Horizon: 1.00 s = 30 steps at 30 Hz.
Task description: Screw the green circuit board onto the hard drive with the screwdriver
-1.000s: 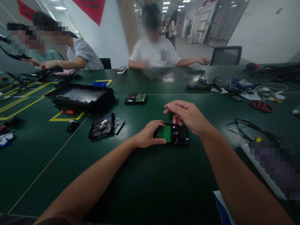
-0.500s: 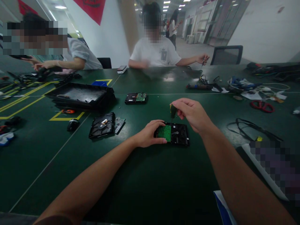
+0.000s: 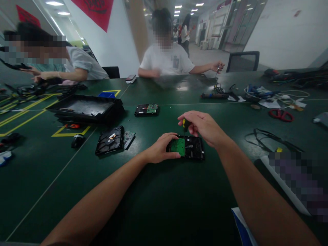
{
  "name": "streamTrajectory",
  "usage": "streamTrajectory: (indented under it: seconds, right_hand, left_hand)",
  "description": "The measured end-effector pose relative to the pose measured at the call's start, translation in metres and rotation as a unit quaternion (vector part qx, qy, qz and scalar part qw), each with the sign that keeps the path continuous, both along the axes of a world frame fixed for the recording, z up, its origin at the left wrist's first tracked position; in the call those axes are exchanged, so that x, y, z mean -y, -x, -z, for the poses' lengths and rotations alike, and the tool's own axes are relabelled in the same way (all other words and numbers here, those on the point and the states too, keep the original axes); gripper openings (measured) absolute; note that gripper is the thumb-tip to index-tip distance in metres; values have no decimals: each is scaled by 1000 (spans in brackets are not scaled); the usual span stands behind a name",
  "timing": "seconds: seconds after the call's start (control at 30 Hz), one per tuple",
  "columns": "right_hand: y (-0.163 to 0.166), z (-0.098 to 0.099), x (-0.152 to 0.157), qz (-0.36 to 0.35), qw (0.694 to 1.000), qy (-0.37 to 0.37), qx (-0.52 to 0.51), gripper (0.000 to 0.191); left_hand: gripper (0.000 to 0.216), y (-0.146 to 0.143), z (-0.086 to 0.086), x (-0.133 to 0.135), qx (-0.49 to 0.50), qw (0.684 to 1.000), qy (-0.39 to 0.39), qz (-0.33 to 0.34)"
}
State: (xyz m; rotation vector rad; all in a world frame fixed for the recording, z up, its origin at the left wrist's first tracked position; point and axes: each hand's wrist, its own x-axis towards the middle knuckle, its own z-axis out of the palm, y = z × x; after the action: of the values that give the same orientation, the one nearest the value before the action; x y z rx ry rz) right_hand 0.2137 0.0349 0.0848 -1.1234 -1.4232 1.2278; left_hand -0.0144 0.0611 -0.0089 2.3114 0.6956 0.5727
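A black hard drive [image 3: 195, 150] with a green circuit board [image 3: 178, 147] lies flat on the dark green table before me. My left hand [image 3: 164, 147] grips its left end, thumb along the near edge and fingers along the far edge. Above the drive, my right hand [image 3: 198, 124] is closed round the yellow-and-black handle of a screwdriver [image 3: 185, 125]. The screwdriver stands upright, its thin shaft pointing down at the board's far right edge; whether the tip sits in a screw is too small to tell.
To the left lie another hard drive [image 3: 110, 140] and a loose circuit board [image 3: 129, 139]. Farther off are a third drive [image 3: 146, 109] and black trays [image 3: 85, 107]. Red-handled scissors [image 3: 281, 115] and cables [image 3: 271, 140] lie to the right. A person [image 3: 166, 61] sits opposite.
My right hand has turned on the screwdriver, its fingers now more over the top of the handle. My left hand keeps its hold on the drive. The whole view has shifted slightly.
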Motion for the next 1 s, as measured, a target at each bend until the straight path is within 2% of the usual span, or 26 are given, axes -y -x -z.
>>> streamTrajectory:
  seconds: [0.13,0.33,0.43,0.77,1.0]
  right_hand:
    - [1,1,-2,8,1000,1,-20,27]
    - [-1,0,-4,74,996,-42,4,19]
    - [-1,1,-4,99,995,-34,-1,19]
    - [0,2,-3,32,999,-13,-13,27]
    - [-1,-1,-2,64,997,-40,8,22]
  left_hand:
    - [71,0,-1,0,-4,1000,-1,3]
    - [69,0,-1,1,-5,1000,2,-3]
    - [70,1,1,0,-4,1000,-1,-1]
    - [69,0,0,0,0,1000,-8,3]
    - [69,1,1,0,-2,1000,-13,3]
